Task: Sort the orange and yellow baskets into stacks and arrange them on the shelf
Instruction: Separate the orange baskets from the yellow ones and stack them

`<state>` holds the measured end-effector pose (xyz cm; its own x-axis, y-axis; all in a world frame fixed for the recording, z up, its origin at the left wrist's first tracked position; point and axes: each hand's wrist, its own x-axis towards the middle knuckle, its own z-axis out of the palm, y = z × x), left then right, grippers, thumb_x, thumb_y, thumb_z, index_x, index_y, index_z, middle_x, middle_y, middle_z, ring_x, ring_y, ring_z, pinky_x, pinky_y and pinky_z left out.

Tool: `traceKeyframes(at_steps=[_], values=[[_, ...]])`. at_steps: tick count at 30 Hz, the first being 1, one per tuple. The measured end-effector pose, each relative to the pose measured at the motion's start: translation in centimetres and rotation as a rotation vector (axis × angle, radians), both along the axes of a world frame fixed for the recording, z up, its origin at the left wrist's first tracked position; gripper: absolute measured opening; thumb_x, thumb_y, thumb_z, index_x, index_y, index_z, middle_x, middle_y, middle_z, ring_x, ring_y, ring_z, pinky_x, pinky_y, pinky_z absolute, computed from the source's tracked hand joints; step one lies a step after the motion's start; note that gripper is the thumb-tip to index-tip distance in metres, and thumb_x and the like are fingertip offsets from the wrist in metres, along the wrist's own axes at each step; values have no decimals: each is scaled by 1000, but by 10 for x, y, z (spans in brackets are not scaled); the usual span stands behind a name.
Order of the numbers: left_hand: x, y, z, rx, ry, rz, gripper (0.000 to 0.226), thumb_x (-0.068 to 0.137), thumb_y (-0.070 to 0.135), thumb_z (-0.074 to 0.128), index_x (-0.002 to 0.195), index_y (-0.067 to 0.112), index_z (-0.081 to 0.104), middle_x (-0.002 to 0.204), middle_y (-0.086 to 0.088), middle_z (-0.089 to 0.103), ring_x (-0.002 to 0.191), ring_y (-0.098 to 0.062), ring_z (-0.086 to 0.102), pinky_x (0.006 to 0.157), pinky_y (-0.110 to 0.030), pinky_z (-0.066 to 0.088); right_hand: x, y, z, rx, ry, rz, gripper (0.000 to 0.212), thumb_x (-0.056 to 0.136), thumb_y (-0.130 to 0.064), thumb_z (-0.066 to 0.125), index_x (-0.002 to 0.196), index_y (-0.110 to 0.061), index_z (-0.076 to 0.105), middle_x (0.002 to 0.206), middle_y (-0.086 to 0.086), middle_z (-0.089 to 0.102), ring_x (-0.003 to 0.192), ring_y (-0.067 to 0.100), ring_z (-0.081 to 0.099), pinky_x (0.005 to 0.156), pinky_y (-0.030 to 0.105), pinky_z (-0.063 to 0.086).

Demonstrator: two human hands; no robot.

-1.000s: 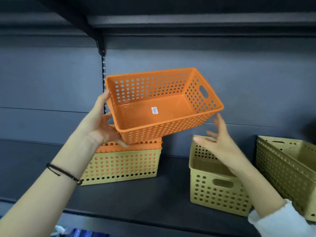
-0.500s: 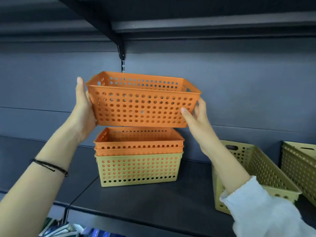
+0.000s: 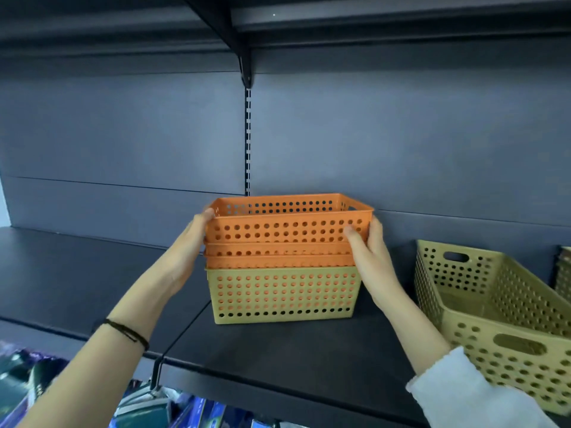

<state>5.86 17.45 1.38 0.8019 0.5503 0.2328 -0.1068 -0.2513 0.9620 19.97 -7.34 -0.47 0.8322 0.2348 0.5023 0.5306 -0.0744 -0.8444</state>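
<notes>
An orange perforated basket (image 3: 287,230) sits nested on top of two other orange baskets (image 3: 278,256), whose rims show just below it. All of them rest inside a yellow basket (image 3: 282,296) standing on the dark shelf (image 3: 293,350). My left hand (image 3: 193,242) grips the top orange basket's left end, thumb at the rim. My right hand (image 3: 369,254) holds its right end, fingers against the front wall. A loose yellow basket (image 3: 494,307) stands to the right, and a sliver of another yellow basket (image 3: 564,270) shows at the right edge.
The shelf's back panel has a slotted upright (image 3: 247,140) behind the stack, with a bracket (image 3: 245,72) and upper shelf overhead. The left shelf section (image 3: 77,273) is bare. Packaged goods (image 3: 185,409) lie on the level below.
Both hands have lowered the orange basket from the air down into the stack, where it now nests on the other orange baskets. The camera has shifted left.
</notes>
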Motion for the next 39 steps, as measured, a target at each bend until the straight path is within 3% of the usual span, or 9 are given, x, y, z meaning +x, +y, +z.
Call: traceKeyframes(at_steps=[4,7,9,11,14,17,20,24,39], values=[[-3,-1,-23,-121,-126,-17,88,79,73,49,148,43,2,140,6,46,124,-14,48,113,-42,26,-1,4,-19,155,24,26,84,81,-49,64,149,-34,18,156,1,29,142,16,33,117,47,28],[-4,-5,-28,-102,-193,-67,79,81,65,48,145,55,2,131,22,50,123,-8,49,114,-41,27,-2,-1,-30,190,91,0,116,73,-50,77,153,-33,-5,163,-3,9,147,17,20,119,45,24],[-4,-11,-34,17,-190,-92,81,82,51,54,146,52,4,131,23,48,115,7,52,101,-24,37,0,-5,-40,117,120,56,112,76,-38,79,154,-31,-2,152,-8,35,139,14,38,115,45,31],[-2,-12,-41,90,-200,-75,91,82,30,67,147,49,7,125,16,56,95,16,61,80,-12,43,2,-6,-46,36,111,45,91,77,-30,79,151,-28,25,131,-13,57,122,8,55,107,44,42],[1,-4,-45,125,-235,-23,102,69,25,80,143,55,16,113,11,65,93,5,66,80,-21,47,4,-2,-46,21,87,-62,62,65,-44,79,122,-42,53,123,-8,62,116,10,58,100,47,48],[4,0,-42,185,-240,-22,101,68,12,82,138,54,22,111,10,64,96,3,65,77,-17,51,9,2,-44,-10,27,-83,69,56,-56,77,116,-62,44,139,-5,54,132,18,48,105,54,42],[5,0,-34,195,-329,8,82,69,-3,78,122,44,36,105,5,62,83,8,65,71,-15,56,8,1,-33,-4,-45,-47,102,56,-39,80,128,-74,16,137,-15,54,134,15,45,109,55,36],[5,4,-13,193,-420,27,74,68,-7,77,111,40,38,97,7,63,80,7,66,63,-13,53,6,0,-18,0,-91,88,117,71,-8,82,134,-68,3,136,-27,47,130,-4,42,113,47,34],[-44,-30,41,302,-652,-48,77,59,5,75,117,38,38,95,31,68,89,5,66,72,-15,54,-46,-39,23,295,-317,151,89,87,-9,70,139,-56,15,150,-5,46,133,6,47,109,36,42]])
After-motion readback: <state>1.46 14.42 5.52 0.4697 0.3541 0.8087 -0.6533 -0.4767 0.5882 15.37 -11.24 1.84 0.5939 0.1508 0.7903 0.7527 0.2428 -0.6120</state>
